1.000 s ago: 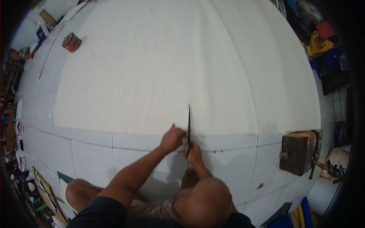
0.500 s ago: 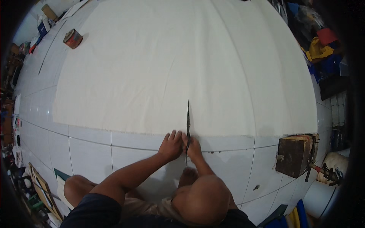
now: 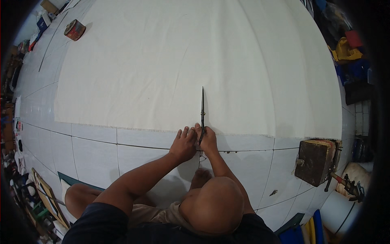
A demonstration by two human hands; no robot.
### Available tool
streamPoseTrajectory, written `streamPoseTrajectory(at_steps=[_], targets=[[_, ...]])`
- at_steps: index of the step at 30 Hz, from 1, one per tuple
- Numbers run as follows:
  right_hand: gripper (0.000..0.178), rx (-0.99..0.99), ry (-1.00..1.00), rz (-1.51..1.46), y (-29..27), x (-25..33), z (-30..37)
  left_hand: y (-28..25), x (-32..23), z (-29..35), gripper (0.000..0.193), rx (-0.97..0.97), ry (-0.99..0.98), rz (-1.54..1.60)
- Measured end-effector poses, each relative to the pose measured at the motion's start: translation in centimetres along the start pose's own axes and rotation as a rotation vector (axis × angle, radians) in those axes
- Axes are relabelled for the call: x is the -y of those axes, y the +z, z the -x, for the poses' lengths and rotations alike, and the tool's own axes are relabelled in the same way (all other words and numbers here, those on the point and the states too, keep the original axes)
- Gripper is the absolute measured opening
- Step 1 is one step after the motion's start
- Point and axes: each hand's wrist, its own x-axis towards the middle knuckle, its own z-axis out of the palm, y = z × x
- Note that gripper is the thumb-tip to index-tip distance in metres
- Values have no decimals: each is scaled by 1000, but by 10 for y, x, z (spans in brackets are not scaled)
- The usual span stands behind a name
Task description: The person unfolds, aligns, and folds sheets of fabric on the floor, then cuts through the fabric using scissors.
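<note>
Gripping long dark metal scissors (image 3: 203, 99) (head view), R hand (image 3: 209, 140) is at near edge of cream cloth (image 3: 138, 77), blades pointing inward over it. L hand (image 3: 184, 145) palm-down alongside, fingers bent; can't tell if pinching. Cloth lightly creased, edge frayed, on glossy white tiles (image 3: 94, 143).

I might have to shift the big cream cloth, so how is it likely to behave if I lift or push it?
The cloth is probably floppy: soft creases and ridges run through it. Pushed, it may slide or bunch up, since the floor tiles look smooth and glossy. Its near edge looks frayed, so it could shed threads.
</note>
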Motion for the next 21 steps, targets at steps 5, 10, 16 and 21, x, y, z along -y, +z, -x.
streamPoseTrajectory(at_steps=[5, 10, 16, 21], targets=[[51, 53, 93, -83, 2, 24, -36, -7, -1, 1, 65, 48, 1, 12], [50, -39, -10, -17, 5, 10, -56, -12, -6, -5, 70, 109, 6, 5], [50, -89, -89, 116, 4, 19, -48, -10, -6, 2, 77, 146, 12, -99], [53, 11, 74, -3, 4, 44, -69, -13, -7, 3, 83, 137, 8, -44]])
